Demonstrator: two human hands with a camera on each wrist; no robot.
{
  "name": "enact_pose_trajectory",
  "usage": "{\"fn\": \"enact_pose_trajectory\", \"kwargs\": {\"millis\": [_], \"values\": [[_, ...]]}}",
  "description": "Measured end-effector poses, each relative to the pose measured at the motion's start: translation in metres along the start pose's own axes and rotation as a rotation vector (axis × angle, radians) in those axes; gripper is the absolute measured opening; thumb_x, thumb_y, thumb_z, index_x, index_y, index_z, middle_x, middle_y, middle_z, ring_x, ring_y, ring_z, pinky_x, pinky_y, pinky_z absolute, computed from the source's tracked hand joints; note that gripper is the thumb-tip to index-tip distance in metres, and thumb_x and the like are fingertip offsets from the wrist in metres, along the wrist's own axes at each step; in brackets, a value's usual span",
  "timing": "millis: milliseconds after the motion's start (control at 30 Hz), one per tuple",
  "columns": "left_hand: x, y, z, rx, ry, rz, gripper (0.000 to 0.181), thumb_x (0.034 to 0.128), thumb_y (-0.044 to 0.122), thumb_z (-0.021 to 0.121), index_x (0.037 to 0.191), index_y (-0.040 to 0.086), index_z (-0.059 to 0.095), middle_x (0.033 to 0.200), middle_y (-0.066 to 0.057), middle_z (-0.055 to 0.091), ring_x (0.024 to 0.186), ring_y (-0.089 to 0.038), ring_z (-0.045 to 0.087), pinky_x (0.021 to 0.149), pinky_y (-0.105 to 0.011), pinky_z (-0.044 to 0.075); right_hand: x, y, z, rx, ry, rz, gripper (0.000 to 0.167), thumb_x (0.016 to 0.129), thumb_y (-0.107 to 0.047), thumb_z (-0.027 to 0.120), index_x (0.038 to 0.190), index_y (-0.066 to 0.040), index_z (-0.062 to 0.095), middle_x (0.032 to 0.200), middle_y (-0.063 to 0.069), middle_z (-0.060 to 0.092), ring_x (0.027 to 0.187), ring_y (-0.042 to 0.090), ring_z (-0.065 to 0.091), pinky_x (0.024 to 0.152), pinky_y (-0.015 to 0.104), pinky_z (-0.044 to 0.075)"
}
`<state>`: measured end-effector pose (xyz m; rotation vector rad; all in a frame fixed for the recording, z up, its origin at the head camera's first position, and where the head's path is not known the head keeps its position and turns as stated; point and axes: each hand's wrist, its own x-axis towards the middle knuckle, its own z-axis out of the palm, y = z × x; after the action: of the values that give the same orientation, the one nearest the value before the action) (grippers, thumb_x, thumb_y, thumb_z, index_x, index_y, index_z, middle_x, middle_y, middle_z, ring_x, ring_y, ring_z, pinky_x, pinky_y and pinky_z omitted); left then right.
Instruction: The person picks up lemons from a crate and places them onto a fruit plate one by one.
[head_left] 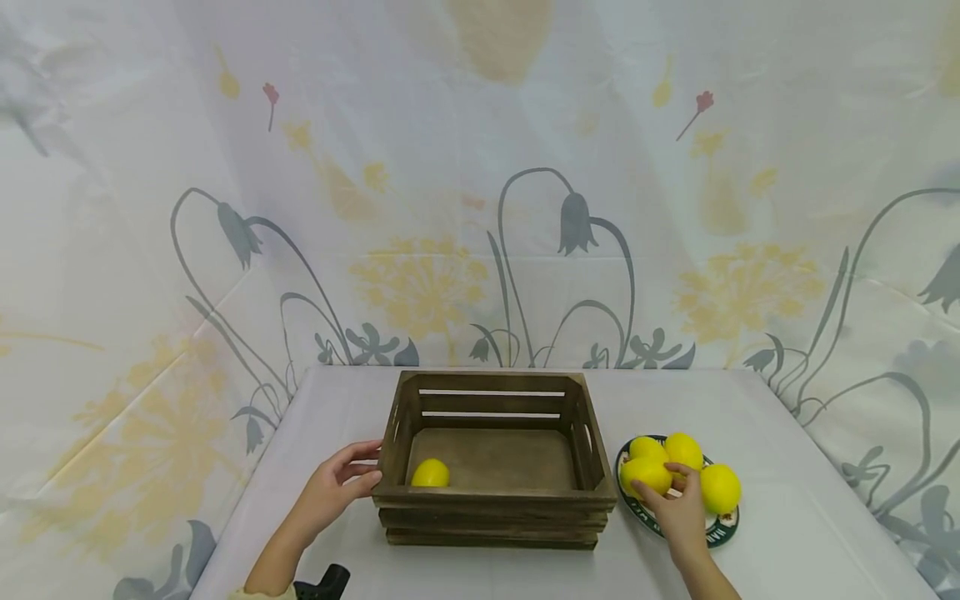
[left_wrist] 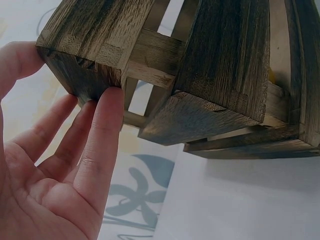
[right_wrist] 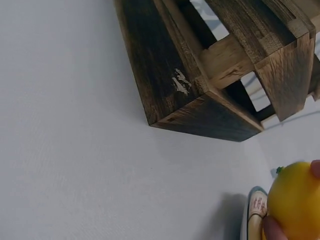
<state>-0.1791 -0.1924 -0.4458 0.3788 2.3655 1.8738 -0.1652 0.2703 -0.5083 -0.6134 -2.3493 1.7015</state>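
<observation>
A brown slatted wooden crate (head_left: 491, 521) stands on the table, with one lemon (head_left: 431, 473) inside near its front left corner. My left hand (head_left: 337, 482) rests its fingertips against the crate's left side; in the left wrist view, the spread fingers (left_wrist: 102, 135) touch the end of the top slat. To the right of the crate, my right hand (head_left: 681, 512) pinches a lemon (head_left: 647, 477) between thumb and fingers, over a green-rimmed plate (head_left: 726, 532) of lemons. In the right wrist view, that lemon (right_wrist: 295, 200) shows a small green stem end, with fingertips at its sides.
Several lemons (head_left: 720, 489) lie on the plate around the right hand. A white cloth covers the table (head_left: 795, 533). Behind it hangs a flower-printed curtain (head_left: 480, 292). A black strap piece (head_left: 324, 583) sits by the left forearm.
</observation>
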Motion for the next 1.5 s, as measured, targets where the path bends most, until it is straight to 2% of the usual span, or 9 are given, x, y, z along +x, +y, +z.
{"fn": "enact_pose_trajectory", "kwargs": {"millis": [100, 333, 400, 533, 833, 1000, 1233, 1367, 1500], "values": [[0.001, -0.001, 0.000, -0.009, -0.008, 0.008, 0.048, 0.0899, 0.010, 0.061, 0.132, -0.005, 0.045, 0.125, -0.025, 0.049, 0.097, -0.013, 0.059, 0.076, -0.029, 0.052, 0.000, 0.002, 0.001, -0.016, 0.014, 0.028, 0.075, 0.082, -0.023, 0.070, 0.133, 0.004, 0.022, 0.116, 0.028, 0.032, 0.086, 0.029, 0.047, 0.063, 0.016, 0.048], [0.001, -0.002, -0.001, -0.020, -0.024, 0.021, 0.048, 0.0906, 0.010, 0.060, 0.133, -0.006, 0.043, 0.126, -0.026, 0.048, 0.099, -0.016, 0.058, 0.076, -0.028, 0.052, 0.006, 0.013, 0.001, 0.032, 0.047, 0.095, 0.083, 0.079, -0.029, 0.075, 0.133, 0.005, 0.022, 0.121, 0.032, 0.028, 0.096, 0.038, 0.043, 0.071, 0.031, 0.053], [0.001, -0.001, -0.001, -0.020, -0.024, 0.019, 0.048, 0.0905, 0.010, 0.060, 0.133, -0.006, 0.043, 0.126, -0.026, 0.048, 0.099, -0.016, 0.058, 0.076, -0.028, 0.052, 0.006, 0.014, 0.001, 0.032, 0.067, 0.102, 0.082, 0.079, -0.029, 0.074, 0.133, 0.005, 0.022, 0.122, 0.031, 0.027, 0.097, 0.038, 0.042, 0.068, 0.027, 0.053], [0.000, 0.000, 0.000, -0.018, -0.025, 0.019, 0.048, 0.0905, 0.010, 0.060, 0.132, -0.006, 0.043, 0.126, -0.026, 0.047, 0.098, -0.014, 0.058, 0.076, -0.028, 0.052, 0.004, 0.011, -0.001, 0.026, 0.093, 0.107, 0.079, 0.081, -0.021, 0.071, 0.134, 0.007, 0.021, 0.122, 0.033, 0.025, 0.101, 0.042, 0.039, 0.071, 0.031, 0.054], [0.000, 0.000, 0.000, -0.020, -0.023, 0.020, 0.049, 0.0903, 0.010, 0.061, 0.133, -0.006, 0.043, 0.126, -0.026, 0.048, 0.098, -0.014, 0.058, 0.076, -0.028, 0.052, 0.001, 0.004, -0.001, -0.014, 0.153, 0.122, 0.074, 0.081, -0.024, 0.073, 0.132, 0.005, 0.027, 0.123, 0.030, 0.030, 0.099, 0.040, 0.041, 0.073, 0.038, 0.053], [0.000, 0.000, -0.001, -0.021, -0.022, 0.014, 0.049, 0.0904, 0.010, 0.061, 0.133, -0.006, 0.043, 0.126, -0.026, 0.047, 0.098, -0.013, 0.058, 0.076, -0.028, 0.052, 0.000, 0.002, -0.005, -0.048, 0.188, 0.086, 0.073, 0.080, -0.024, 0.073, 0.129, 0.007, 0.030, 0.123, 0.031, 0.033, 0.098, 0.040, 0.041, 0.075, 0.041, 0.048], [0.000, 0.001, -0.001, -0.015, -0.020, 0.012, 0.048, 0.0903, 0.011, 0.061, 0.132, -0.006, 0.043, 0.126, -0.026, 0.048, 0.098, -0.013, 0.058, 0.076, -0.028, 0.052, 0.030, 0.038, -0.012, -0.095, 0.252, 0.054, 0.071, 0.078, -0.034, 0.075, 0.129, -0.002, 0.036, 0.124, 0.019, 0.041, 0.097, 0.030, 0.045, 0.056, 0.014, 0.041], [-0.001, 0.001, -0.001, -0.014, -0.015, 0.008, 0.048, 0.0902, 0.011, 0.061, 0.132, -0.006, 0.044, 0.125, -0.026, 0.048, 0.097, -0.013, 0.058, 0.076, -0.028, 0.052, 0.044, 0.057, -0.014, -0.116, 0.268, 0.018, 0.077, 0.075, -0.043, 0.075, 0.130, -0.004, 0.037, 0.124, 0.018, 0.042, 0.100, 0.029, 0.045, 0.067, 0.019, 0.042], [-0.001, 0.001, 0.000, -0.016, -0.014, 0.004, 0.048, 0.0901, 0.011, 0.061, 0.132, -0.006, 0.044, 0.126, -0.026, 0.048, 0.097, -0.013, 0.058, 0.076, -0.028, 0.052, 0.051, 0.063, -0.015, -0.102, 0.271, 0.008, 0.080, 0.072, -0.046, 0.076, 0.131, -0.007, 0.039, 0.124, 0.015, 0.043, 0.102, 0.028, 0.044, 0.072, 0.027, 0.044]]}}
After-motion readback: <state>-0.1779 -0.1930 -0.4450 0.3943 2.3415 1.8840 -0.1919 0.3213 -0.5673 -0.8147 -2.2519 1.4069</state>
